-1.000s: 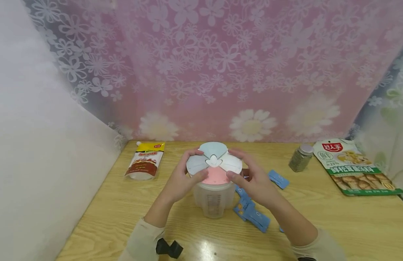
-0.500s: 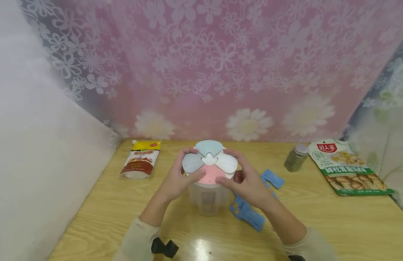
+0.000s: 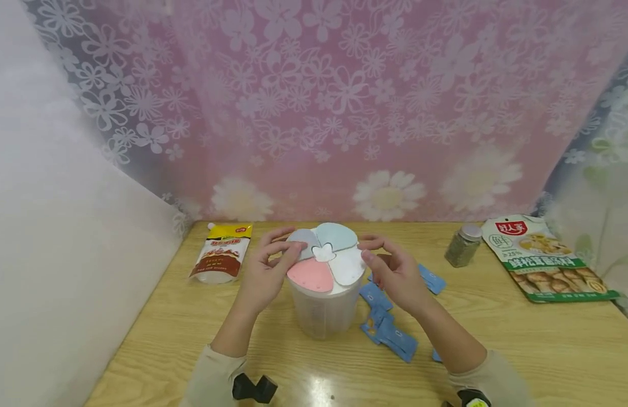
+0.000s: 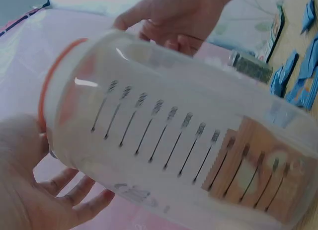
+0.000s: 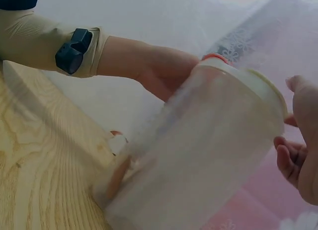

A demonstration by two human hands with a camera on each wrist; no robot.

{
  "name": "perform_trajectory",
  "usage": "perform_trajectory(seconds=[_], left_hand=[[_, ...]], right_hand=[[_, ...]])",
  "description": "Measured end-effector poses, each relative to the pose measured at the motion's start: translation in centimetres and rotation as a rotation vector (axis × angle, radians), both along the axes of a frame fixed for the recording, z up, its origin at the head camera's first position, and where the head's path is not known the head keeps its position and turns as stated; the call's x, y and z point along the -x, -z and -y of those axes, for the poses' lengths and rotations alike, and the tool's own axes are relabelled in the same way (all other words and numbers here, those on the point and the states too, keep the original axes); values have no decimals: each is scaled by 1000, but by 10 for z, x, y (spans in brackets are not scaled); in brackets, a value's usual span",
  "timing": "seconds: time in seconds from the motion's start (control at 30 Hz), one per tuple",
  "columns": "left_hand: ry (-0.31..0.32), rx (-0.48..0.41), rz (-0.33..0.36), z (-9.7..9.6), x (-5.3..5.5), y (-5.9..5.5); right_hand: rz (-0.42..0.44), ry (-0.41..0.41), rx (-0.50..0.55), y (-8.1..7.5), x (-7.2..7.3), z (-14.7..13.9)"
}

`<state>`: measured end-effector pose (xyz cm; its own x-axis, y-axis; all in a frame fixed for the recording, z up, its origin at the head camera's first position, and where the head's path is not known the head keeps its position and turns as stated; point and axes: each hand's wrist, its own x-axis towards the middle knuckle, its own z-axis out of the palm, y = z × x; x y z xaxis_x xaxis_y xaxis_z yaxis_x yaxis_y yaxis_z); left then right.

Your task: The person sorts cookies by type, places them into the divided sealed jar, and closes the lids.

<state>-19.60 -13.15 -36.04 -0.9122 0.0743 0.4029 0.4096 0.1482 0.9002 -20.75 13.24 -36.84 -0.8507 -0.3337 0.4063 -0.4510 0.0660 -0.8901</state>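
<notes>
Lid point(image 3: 324, 252) and container point(image 3: 324, 316) have turned since the earlier head frame: pink petal point(image 3: 311, 275) was front and centre between the thumbs, now sits lower left on the lid; white petal point(image 3: 347, 268) has come round to lower right. Scale marks point(image 4: 159, 130) that faced the head camera have gone out of that view; left wrist view has them. Container is just below frame centre, looks upright on the table point(image 3: 156, 345), long axis vertical, lid on top between the two hands. Key relation: lid lies right of the left hand's fingers and left of the right hand's. Left hand point(image 3: 263, 277) is nearer, thumb on the grey petal point(image 3: 302, 234), fingers curled over the far-left rim, so it grips that side. Right hand point(image 3: 402, 277) has its thumb just beside the right edge, other fingers loosely curled around the far side; can't tell whether it's really gripping, and right wrist view shows some gap. Brown packet point(image 4: 253, 165) visible low inside the container. Blue sachets point(image 3: 397, 339) lie right of the base, near the right forearm, so little spare room that side.
</notes>
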Motion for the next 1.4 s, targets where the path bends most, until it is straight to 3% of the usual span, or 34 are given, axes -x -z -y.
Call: perform_trajectory(seconds=[0.13, 0.2, 0.4, 0.5, 0.6, 0.63, 0.73, 0.83, 0.93, 1.1, 1.17, 1.4], left_hand=[[74, 95, 17, 3, -4, -4], [117, 128, 38, 2, -6, -5], [108, 127, 71, -1, -9, -4], [186, 202, 33, 1, -9, -2], [294, 239, 21, 3, -10, -1], [302, 247, 28, 3, -10, -1], [290, 248, 57, 4, -9, -1], [234, 279, 58, 3, -8, 0], [188, 275, -13, 3, -5, 2], [97, 146, -117, -2, 1, 11], [94, 94, -98, -3, 0, 13], [184, 39, -28, -4, 3, 13]], right_hand=[[-146, -15, 5, -4, -4, 1], [-166, -52, -32, -6, -7, 1], [-13, -146, -185, -5, -9, -3], [47, -184, -176, -2, -8, -4], [52, -217, -118, 1, -7, -4], [41, -218, -108, 2, -7, -4], [2, -182, -112, 3, -6, -3], [-10, -136, -132, 3, -6, -2], [19, -126, -111, 2, -5, -1], [42, -163, -54, 2, 2, 0], [58, -190, -49, 3, 4, -1], [131, -226, -43, 3, 9, -13]])
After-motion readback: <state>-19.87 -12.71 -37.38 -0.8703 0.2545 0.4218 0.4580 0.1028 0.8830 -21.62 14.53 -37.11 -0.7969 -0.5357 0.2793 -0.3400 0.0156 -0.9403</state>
